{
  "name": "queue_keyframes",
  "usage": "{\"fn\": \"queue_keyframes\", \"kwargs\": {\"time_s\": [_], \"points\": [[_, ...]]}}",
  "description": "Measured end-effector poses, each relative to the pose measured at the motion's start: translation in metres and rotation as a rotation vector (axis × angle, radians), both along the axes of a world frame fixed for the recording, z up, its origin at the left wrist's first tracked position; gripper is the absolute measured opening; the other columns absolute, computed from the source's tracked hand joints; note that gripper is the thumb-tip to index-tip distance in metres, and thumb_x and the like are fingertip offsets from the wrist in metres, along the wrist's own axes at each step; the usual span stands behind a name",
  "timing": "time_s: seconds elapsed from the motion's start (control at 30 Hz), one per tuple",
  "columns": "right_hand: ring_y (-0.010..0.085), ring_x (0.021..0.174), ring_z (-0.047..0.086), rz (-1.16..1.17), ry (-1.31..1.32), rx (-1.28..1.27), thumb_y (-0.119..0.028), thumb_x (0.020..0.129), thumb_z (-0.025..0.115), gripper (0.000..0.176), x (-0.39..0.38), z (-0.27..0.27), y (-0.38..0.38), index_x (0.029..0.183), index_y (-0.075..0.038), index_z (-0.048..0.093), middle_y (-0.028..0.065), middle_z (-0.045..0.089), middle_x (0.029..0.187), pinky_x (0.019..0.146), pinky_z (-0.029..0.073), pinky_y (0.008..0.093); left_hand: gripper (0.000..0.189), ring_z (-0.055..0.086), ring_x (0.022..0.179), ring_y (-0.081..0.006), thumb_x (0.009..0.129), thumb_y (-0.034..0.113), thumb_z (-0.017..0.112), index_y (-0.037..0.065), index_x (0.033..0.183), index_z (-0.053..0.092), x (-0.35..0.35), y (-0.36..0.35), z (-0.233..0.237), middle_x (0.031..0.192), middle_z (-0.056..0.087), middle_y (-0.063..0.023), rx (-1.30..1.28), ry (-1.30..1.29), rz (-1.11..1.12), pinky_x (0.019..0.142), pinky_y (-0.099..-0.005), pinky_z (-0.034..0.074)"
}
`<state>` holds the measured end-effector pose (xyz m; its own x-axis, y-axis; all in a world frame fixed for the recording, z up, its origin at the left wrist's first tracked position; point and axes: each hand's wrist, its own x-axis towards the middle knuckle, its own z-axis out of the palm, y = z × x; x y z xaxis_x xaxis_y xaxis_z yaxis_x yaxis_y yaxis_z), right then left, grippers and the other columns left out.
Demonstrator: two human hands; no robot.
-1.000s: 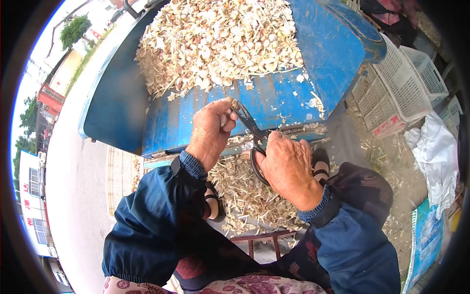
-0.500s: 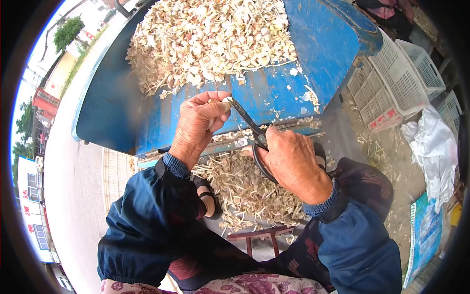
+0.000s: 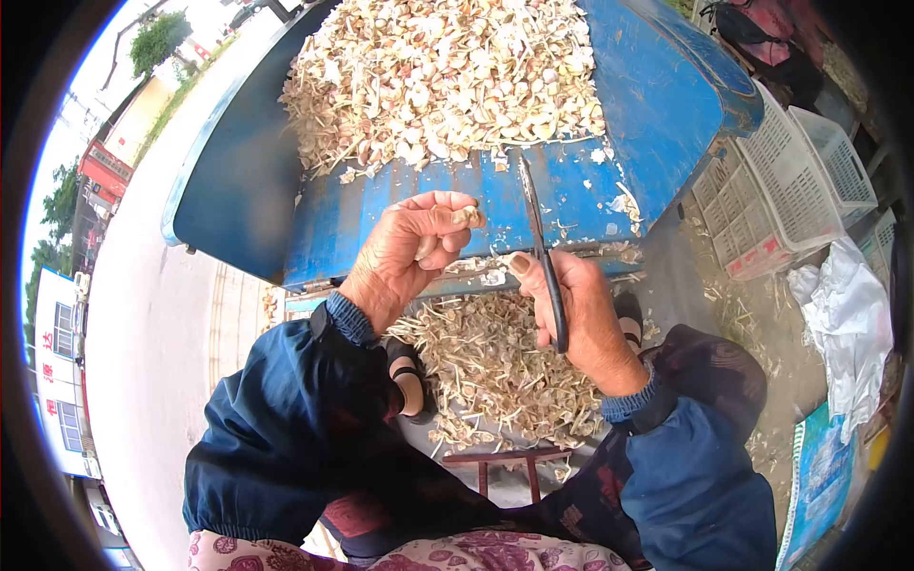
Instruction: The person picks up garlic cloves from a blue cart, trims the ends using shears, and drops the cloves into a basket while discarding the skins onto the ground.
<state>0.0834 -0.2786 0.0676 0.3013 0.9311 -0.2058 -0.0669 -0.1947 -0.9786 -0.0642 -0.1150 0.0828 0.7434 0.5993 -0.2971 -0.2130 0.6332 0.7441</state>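
My left hand (image 3: 405, 252) is closed, pinching a small tan garlic piece (image 3: 468, 217) between thumb and forefinger, above the front of the blue cart bed (image 3: 357, 214). Beside it on the right, my right hand (image 3: 581, 314) grips dark scissors (image 3: 536, 224), whose blades point up and away and look nearly together. The blades stand apart from the garlic piece. Beyond both hands, a large heap of garlic (image 3: 447, 81) lies on the cart bed. Below them, a pile of dry stems and trimmings (image 3: 505, 371) rests on the ground between my feet.
White plastic crates (image 3: 776, 181) stand at the right, with a white plastic bag (image 3: 843, 319) and a blue printed sack (image 3: 817, 476) nearer me. A reddish stool frame (image 3: 505, 458) is between my legs. The road (image 3: 152, 362) runs along the left.
The scissors have swung away from my left hand and now point more upright. My right hand has turned around them. The garlic piece shows more at my left fingertips. The whole view has shifted slightly.
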Motion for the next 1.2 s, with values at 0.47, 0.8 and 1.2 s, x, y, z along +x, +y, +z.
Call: {"fn": "queue_keyframes", "kwargs": {"time_s": [0.47, 0.8, 1.2], "points": [[0.0113, 0.043, 0.05, 0.017, -0.096, -0.021, -0.061, 0.092, 0.052, 0.065, 0.016, 0.033, -0.01, 0.084, 0.003, 0.057, 0.0049, 0.05, 0.059, 0.044, 0.041, 0.0239, 0.03, 0.068, 0.079, -0.0289, 0.082, 0.021, 0.067, -0.005, 0.097, 0.07, -0.326, 0.07, -0.029, 0.081, 0.071, -0.0147, 1.492, 1.455, 0.17, 0.075, -0.0375, 0.053], [0.006, 0.045, 0.051, 0.008, -0.156, -0.075, -0.044, 0.091, 0.065, 0.046, 0.026, 0.025, -0.015, 0.071, -0.004, 0.056, -0.0018, 0.049, 0.055, 0.042, 0.042, 0.0214, 0.014, 0.064, 0.087, -0.0353, 0.077, 0.001, 0.06, 0.003, 0.086, 0.07, -0.001, 0.069, -0.062, 0.091, 0.064, -0.0163, 1.842, 0.891, -0.157, 0.076, -0.0428, 0.053], [0.0072, 0.049, 0.05, 0.061, -0.158, -0.116, -0.044, 0.089, 0.066, 0.046, 0.026, 0.036, -0.02, 0.083, 0.001, 0.06, 0.0013, 0.051, 0.061, 0.044, 0.04, 0.022, 0.014, 0.065, 0.068, -0.0354, 0.075, 0.001, 0.057, -0.004, 0.084, 0.067, -0.006, 0.096, -0.085, 0.082, 0.066, -0.0202, 1.345, 1.003, 0.035, 0.065, -0.0421, 0.054]]}}
